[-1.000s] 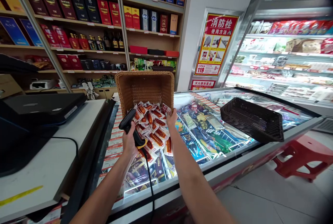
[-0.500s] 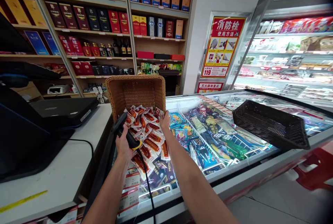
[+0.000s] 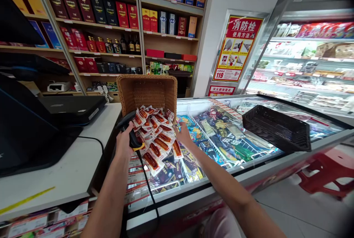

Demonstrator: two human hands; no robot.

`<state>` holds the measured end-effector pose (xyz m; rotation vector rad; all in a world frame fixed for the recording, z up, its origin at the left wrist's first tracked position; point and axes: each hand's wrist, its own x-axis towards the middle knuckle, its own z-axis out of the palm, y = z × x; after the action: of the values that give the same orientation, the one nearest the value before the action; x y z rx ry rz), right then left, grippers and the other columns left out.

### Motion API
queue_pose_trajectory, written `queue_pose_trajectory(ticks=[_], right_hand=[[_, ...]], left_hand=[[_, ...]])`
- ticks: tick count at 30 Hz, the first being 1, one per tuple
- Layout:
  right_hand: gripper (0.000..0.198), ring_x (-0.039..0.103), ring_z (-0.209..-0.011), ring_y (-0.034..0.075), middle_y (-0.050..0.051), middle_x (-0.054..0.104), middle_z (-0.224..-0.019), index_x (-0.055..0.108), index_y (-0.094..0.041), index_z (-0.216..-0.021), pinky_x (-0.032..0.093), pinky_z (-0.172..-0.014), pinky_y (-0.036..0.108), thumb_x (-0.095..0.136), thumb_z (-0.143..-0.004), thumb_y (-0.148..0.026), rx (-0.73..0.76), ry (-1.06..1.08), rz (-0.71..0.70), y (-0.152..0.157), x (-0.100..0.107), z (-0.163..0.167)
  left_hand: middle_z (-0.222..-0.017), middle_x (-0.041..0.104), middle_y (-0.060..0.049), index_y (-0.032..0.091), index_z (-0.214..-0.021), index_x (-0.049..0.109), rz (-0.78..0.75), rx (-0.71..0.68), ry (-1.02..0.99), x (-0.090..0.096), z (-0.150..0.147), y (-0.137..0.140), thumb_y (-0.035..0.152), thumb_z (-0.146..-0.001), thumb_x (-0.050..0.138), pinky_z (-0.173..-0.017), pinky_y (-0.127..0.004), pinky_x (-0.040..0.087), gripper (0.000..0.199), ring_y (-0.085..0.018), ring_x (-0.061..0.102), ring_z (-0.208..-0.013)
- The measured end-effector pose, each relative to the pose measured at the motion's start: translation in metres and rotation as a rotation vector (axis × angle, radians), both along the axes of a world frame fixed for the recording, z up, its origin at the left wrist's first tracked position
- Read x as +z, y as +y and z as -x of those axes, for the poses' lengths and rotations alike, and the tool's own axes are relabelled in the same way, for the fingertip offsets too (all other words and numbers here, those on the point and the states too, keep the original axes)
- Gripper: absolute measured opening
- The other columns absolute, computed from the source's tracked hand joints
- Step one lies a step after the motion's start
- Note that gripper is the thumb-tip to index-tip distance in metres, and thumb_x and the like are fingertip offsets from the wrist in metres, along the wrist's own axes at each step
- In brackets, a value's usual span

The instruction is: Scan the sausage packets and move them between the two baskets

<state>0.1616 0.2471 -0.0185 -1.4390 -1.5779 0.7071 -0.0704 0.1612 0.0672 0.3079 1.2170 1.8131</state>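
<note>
My left hand (image 3: 124, 142) is wrapped round the grip of a black handheld barcode scanner (image 3: 132, 136), its cable hanging down over the freezer edge. The scanner head is at the left side of a tilted brown wicker basket (image 3: 146, 79). Vacuum-packed sausages (image 3: 162, 144) spill in a heap from the basket onto the freezer's glass top. To the right of the heap is my right hand (image 3: 183, 134), fingers apart, with nothing visible in it. Its fingertips are close to the basket's right edge and the nearest packs; whether they touch cannot be made out.
The glass-topped freezer (image 3: 221, 173) holds bagged frozen goods, with a black woven tray (image 3: 276, 129) on top. A white counter (image 3: 91, 153) with a black checkout machine (image 3: 24, 131) stands at left. A red stool (image 3: 326, 175) is at lower right; shelves of boxes stand behind.
My right hand has drawn slightly right, away from the basket's edge and the sausage packs, and its fingers have opened. My left hand still holds the scanner. The view has shifted a little.
</note>
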Motion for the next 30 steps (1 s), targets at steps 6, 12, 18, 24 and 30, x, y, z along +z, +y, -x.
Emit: queue_pose_trajectory(ticks=[6,12,18,24,30], right_hand=[[0.148,-0.007,-0.161,0.052,0.016,-0.011,-0.176,0.011,-0.029,-0.168,0.016,-0.126,0.072,0.089,-0.051,-0.077,0.236,-0.251,0.174,-0.097,-0.026,0.016],[0.142,-0.027,-0.154,0.055,0.015,-0.010,-0.176,0.020,-0.028,-0.166,-0.002,-0.121,0.082,0.092,-0.052,-0.071,0.171,-0.139,-0.024,-0.087,-0.045,0.072],[0.127,-0.017,-0.159,0.053,0.014,0.002,-0.176,0.014,-0.032,-0.166,0.000,-0.119,0.086,0.081,-0.068,-0.075,0.126,-0.036,-0.063,-0.071,-0.031,0.101],[0.108,-0.004,-0.162,0.046,0.018,0.013,-0.173,0.028,-0.024,-0.159,0.009,-0.127,0.071,0.076,-0.075,-0.071,0.019,-0.188,-0.222,-0.045,-0.025,0.018],[0.071,0.027,-0.152,0.038,0.025,0.031,-0.163,0.033,-0.014,-0.153,0.026,-0.122,0.061,0.056,-0.094,-0.047,-0.514,-0.270,-0.354,0.010,-0.002,-0.203]], left_hand=[[-0.077,0.073,-0.003,0.014,-0.097,0.074,-0.084,-0.014,0.016,0.018,-0.005,-0.012,0.027,-0.076,0.089,-0.073,-0.034,0.064,0.029,-0.017,0.072,-0.067],[-0.068,0.067,0.001,0.016,-0.086,0.071,-0.073,0.007,0.009,0.011,-0.008,-0.006,0.027,-0.075,0.087,-0.058,-0.027,0.059,0.023,-0.013,0.063,-0.053],[-0.073,0.072,-0.004,0.016,-0.092,0.069,-0.060,-0.056,0.020,0.007,-0.009,-0.005,0.031,-0.080,0.082,-0.049,-0.023,0.053,0.024,-0.016,0.069,-0.057],[-0.072,0.071,-0.002,0.016,-0.095,0.067,-0.032,-0.111,0.085,0.010,-0.011,-0.003,0.031,-0.085,0.078,-0.044,-0.022,0.053,0.021,-0.013,0.065,-0.051],[-0.075,0.071,-0.003,0.020,-0.089,0.064,-0.110,0.010,0.113,0.009,-0.021,0.007,0.029,-0.087,0.077,-0.054,-0.032,0.064,0.015,-0.021,0.075,-0.069]])
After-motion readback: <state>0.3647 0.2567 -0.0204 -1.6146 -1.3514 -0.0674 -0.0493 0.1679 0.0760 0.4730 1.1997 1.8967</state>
